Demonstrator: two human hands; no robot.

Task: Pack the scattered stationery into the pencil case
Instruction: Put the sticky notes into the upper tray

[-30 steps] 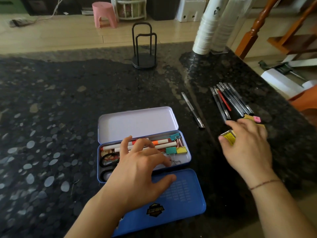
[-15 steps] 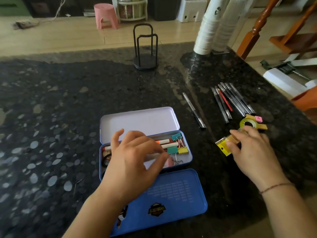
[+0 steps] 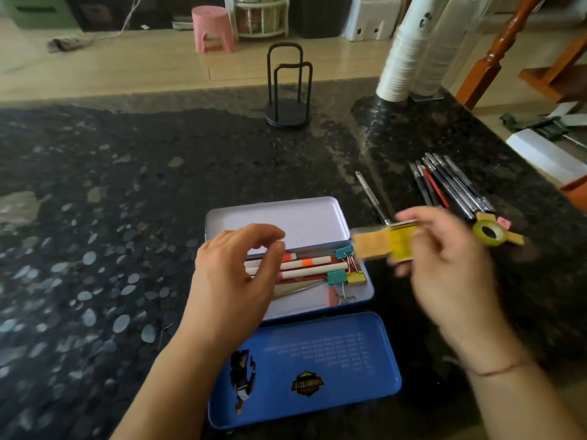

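Observation:
The open tin pencil case lies on the dark stone counter, its blue lid nearest me. White pens and coloured binder clips lie inside. My left hand hovers over the case's left half with fingers apart, holding nothing. My right hand grips a yellow and tan card-like stationery piece, blurred, just above the case's right end. A bundle of dark pens, one separate pen and a roll of green tape lie on the counter to the right.
A black wire holder stands at the counter's far edge. Stacked white paper cups lean at the far right. The counter's right edge drops off beside the pens. A pink stool stands on the floor beyond.
My right hand lifted the yellow piece off the counter and carried it left to the case's right end. My left hand rose a little over the case.

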